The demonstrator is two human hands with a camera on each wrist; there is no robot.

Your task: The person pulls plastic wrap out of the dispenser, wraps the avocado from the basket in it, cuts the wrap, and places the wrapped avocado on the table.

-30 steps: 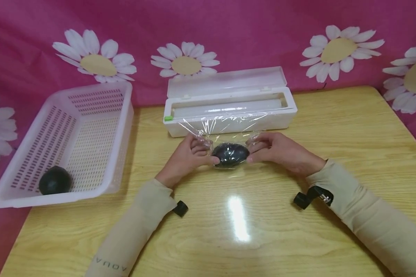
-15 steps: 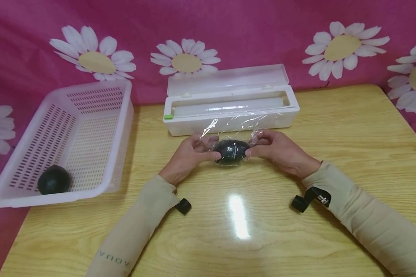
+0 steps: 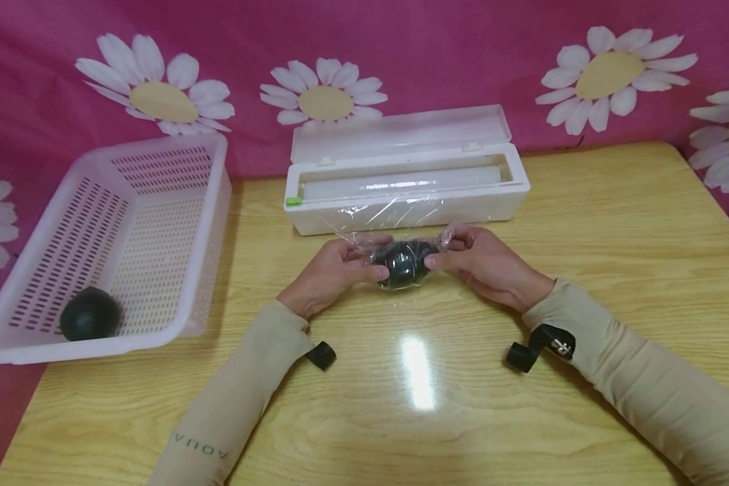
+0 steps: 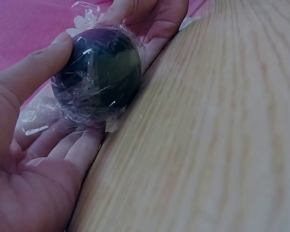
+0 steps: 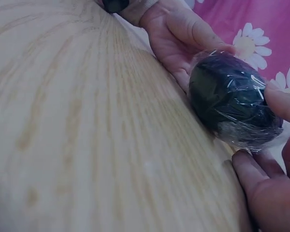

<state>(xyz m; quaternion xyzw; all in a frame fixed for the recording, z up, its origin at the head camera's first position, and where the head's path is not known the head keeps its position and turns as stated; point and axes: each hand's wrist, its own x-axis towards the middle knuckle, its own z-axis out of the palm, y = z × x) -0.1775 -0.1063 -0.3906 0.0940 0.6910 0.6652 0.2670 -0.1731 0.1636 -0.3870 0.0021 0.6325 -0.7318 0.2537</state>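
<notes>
A dark green, oval fruit that looks like an avocado (image 3: 406, 262) is wrapped in clear cling film, just above or on the table in front of the white box. My left hand (image 3: 338, 271) holds its left end, thumb on the near side and fingers behind and beneath. At the right end my right hand (image 3: 489, 265) grips it with the thumb, with bunched film at its fingers. A sheet of cling film (image 3: 389, 210) stretches from the fruit back toward the box. Creased film covers the avocado (image 4: 99, 72) in the left wrist view. Some fingertips are hidden behind the fruit.
The white cling film box (image 3: 410, 209) stands at the back, lid raised, with a film roll (image 3: 401, 183) inside. To the left, a white slotted basket (image 3: 209, 223) contains another dark round fruit (image 3: 90, 314). A pink daisy cloth (image 3: 449, 61) hangs behind the wooden table (image 3: 364, 418).
Both hands have turned the wrapped avocado, and the left thumb lies further across it. The film sheet toward the box has shifted and looks narrower. The view has tilted slightly.
</notes>
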